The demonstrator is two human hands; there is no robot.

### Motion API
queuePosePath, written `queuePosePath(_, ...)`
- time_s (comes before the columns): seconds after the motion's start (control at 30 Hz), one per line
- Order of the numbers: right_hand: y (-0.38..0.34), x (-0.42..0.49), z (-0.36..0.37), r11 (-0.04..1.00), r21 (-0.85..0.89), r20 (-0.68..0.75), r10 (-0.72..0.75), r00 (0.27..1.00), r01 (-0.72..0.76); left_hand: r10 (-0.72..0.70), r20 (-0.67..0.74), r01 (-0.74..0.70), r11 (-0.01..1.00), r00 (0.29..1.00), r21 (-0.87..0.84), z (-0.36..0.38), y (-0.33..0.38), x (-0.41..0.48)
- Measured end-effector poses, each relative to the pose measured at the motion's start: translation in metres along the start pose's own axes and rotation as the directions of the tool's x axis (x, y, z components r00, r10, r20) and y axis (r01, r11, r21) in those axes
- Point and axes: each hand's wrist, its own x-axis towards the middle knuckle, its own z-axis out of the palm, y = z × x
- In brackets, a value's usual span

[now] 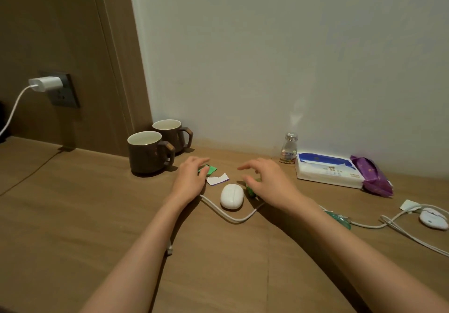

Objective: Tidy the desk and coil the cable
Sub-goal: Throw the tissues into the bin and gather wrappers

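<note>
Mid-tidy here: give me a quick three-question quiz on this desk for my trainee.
1. True or false: the white charger is plugged into the wall socket.
2. Which thing lies between the left hand and the right hand? A phone; B white oval case; C spoon.
3. How many brown mugs stand on the desk?

Key: 1 true; 2 B; 3 two.

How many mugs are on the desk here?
2. The front mug stands on the desk left of the left hand; the back mug sits just behind it, by the wall. I see nothing that could hide a third.
</note>
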Motion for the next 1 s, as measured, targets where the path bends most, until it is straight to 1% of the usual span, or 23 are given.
queuePosePath(0.07,-0.004,0.020,0.005,0.996,0.088,0.094,0.009,0.996,-0.017,0.012,0.037,-0.014,0.999,0.999,0.034,0.001,-0.002,0.001)
queuePosePath(0.1,-0.006,0.029,0.008,0.994,0.103,0.133,0.016,0.991,-0.030,0.011,0.064,-0.014,0.999,0.998,0.047,0.001,-0.004,0.002)
queuePosePath(0.2,-0.008,0.048,0.016,0.994,0.076,0.237,0.060,0.970,-0.080,0.003,0.136,-0.012,0.997,0.991,0.070,0.003,-0.009,0.003)
queuePosePath(0.27,-0.008,0.056,0.022,0.994,0.055,0.272,0.078,0.959,-0.096,-0.005,0.160,-0.009,0.996,0.987,0.089,0.004,-0.011,0.005)
queuePosePath(0.37,-0.009,0.062,0.027,0.991,0.078,0.280,0.084,0.956,-0.110,-0.017,0.168,-0.002,0.994,0.986,0.110,0.004,-0.010,0.007)
queuePosePath(0.5,-0.009,0.062,0.028,0.982,0.131,0.251,0.098,0.963,-0.134,-0.032,0.109,0.028,0.999,0.994,0.037,0.004,-0.011,0.008)
queuePosePath(0.63,-0.011,0.059,0.028,0.968,0.196,0.205,0.117,0.972,-0.158,-0.061,-0.003,0.061,0.996,0.998,-0.066,-0.001,-0.006,0.007)
queuePosePath(0.73,-0.011,0.056,0.027,0.950,0.249,0.146,0.157,0.977,-0.190,-0.082,-0.072,0.071,0.987,0.994,-0.144,-0.005,-0.002,0.007)
queuePosePath(0.83,-0.012,0.050,0.020,0.929,0.312,0.071,0.186,0.980,-0.199,-0.124,-0.110,0.095,0.967,0.986,-0.235,-0.010,0.003,0.004)
queuePosePath(0.9,-0.014,0.045,0.010,0.923,0.334,0.011,0.198,0.980,-0.190,-0.123,-0.125,0.078,0.946,0.985,-0.316,-0.017,0.011,0.000)
queuePosePath(1.0,-0.020,0.033,-0.013,0.916,0.365,-0.083,0.209,0.974,-0.166,-0.084,-0.192,-0.004,0.910,0.978,-0.415,-0.034,0.029,-0.008)
